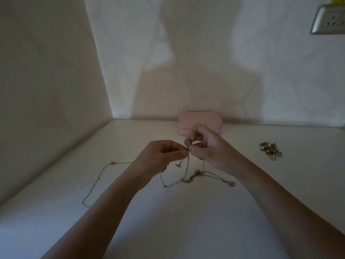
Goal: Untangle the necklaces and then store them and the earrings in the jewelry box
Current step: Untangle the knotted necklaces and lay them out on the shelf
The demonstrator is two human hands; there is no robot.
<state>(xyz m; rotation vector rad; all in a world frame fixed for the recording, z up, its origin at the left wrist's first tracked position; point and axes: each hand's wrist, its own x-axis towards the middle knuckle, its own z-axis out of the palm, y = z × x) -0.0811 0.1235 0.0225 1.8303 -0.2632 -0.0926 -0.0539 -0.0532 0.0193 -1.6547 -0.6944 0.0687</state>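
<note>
Thin silver necklaces (188, 177) lie tangled on the white table, with strands lifted up to my hands. My left hand (160, 156) pinches a chain at its fingertips. Just to its right, my right hand (207, 146) pinches the same raised strands, fingers curled. A pendant (231, 183) lies at the tangle's right end, and another small charm (178, 165) hangs under my left hand. One long chain (97, 181) trails off to the left. A pile of earrings (270, 148) sits at the right. The pink jewelry box (200, 119) stands closed behind my hands, by the wall.
The white table (186, 221) fits into a corner, with walls at the left and back. A wall socket (327, 19) is mounted at the upper right.
</note>
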